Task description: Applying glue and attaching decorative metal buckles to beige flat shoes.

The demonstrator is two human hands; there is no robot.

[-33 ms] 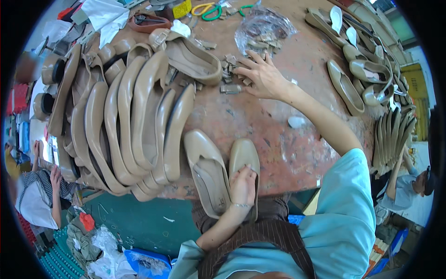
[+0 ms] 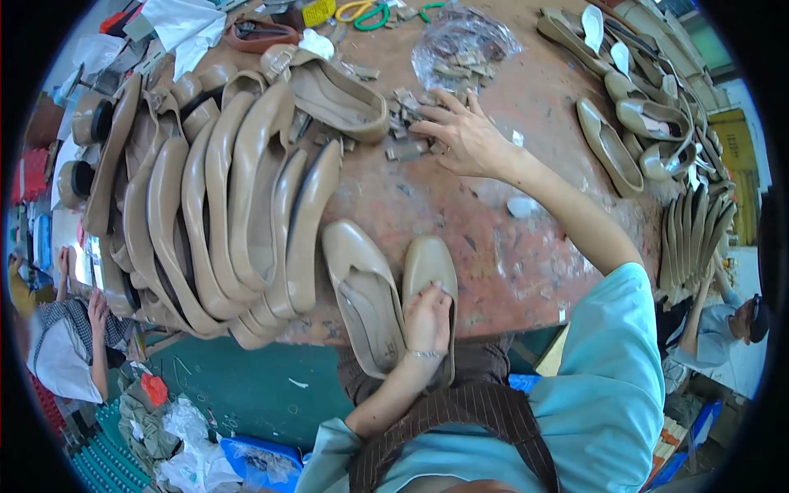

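Observation:
At the table's near edge stand two beige shoes, side by side with their toes pointing away from me. My left hand (image 2: 429, 319) grips the right shoe (image 2: 431, 267) at its opening, fingers curled over the edge. The left shoe (image 2: 357, 255) rests against it, untouched by the fingers. Farther out, my right hand (image 2: 475, 141) is stretched over a scatter of small tan pieces (image 2: 406, 151), some with a shiny part. Its fingers are spread, and the tips are among the pieces. Whether a piece is under the fingers is hidden.
A dense row of beige shoes (image 2: 209, 214) covers the left of the table. More shoes (image 2: 610, 148) are piled at the right. A clear plastic bag (image 2: 464, 45), green-handled scissors (image 2: 372, 18) and a white oval piece (image 2: 523, 207) lie on the tabletop. Other people work on both sides.
The shoe pair and my left hand sit slightly higher in the picture. Some small pieces by my right fingertips have shifted a little; the right hand stays over them.

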